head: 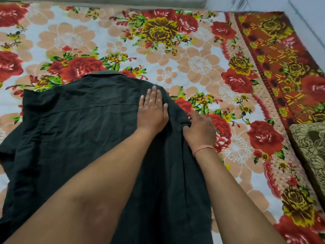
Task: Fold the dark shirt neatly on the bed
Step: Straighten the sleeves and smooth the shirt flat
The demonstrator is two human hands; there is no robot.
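Left hand (152, 110): flat, palm down, fingers straight and together, pressing the dark shirt (79, 129) at the shoulder on the person's right. Right hand (200, 128): fingers curled, pinching a fold of the shirt's right edge, just beside the left hand. Both forearms cross the shirt's near half.

Bed sheet (193, 55): floral, red roses and peach flowers on white, with a red-brown border band down the right.

Shirt: spread flat on the near-left part of the sheet, collar (105, 73) at the far end, a sleeve (8, 143) splayed out at the left edge, fabric lightly creased.

Cushion (311, 145): olive, patterned, at the right edge beside the border band.

Pink thread band (202, 149) on the right wrist.
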